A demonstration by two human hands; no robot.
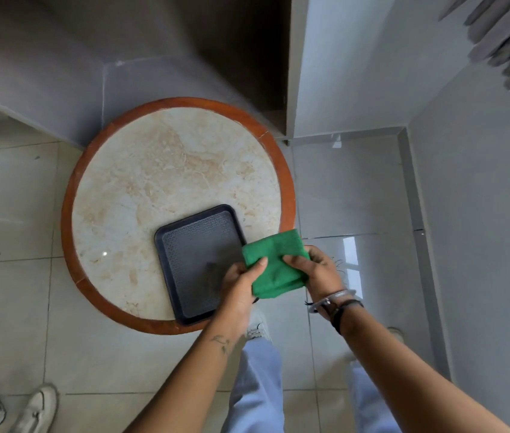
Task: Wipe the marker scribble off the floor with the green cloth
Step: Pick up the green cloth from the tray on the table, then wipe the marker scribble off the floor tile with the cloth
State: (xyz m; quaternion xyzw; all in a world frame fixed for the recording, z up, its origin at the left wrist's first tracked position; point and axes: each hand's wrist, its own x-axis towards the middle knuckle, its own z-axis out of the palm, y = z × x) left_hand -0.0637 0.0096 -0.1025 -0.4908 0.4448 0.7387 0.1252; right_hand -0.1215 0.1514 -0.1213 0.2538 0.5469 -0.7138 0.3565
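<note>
Seen from above, I hold the green cloth (pixel 274 266) in both hands over the near right edge of a round table (pixel 141 182), well above the floor (pixel 350 195). My left hand (pixel 241 284) pinches the cloth's left side, thumb on top and fingers curled under. My right hand (pixel 317 270) is closed on the cloth's right side, fingers wrapped over the fabric and thumb tucked against it. The cloth is folded into a thick pad and touches nothing but my hands.

The table has a pale marble top inside a reddish-brown rim. A dark tray (pixel 195 260) lies on its near part, one corner reaching the rim, and my left hand covers the tray's right edge. The cloth overlaps the tray's right corner in this view.

The marker scribble (pixel 339 264) shows as thin dark lines on a glossy tile just beyond my right hand; most of it is hidden behind the hand, so I cannot tell its extent. A bright window reflection lies on the same tile.

A bracelet and a dark band (pixel 336 303) circle my right wrist. My legs in light blue trousers (pixel 256 376) and a white shoe (pixel 256 329) stand below the hands. Another person's pale shoes (pixel 6 404) stand on the floor at the lower left, well apart from me.
</note>
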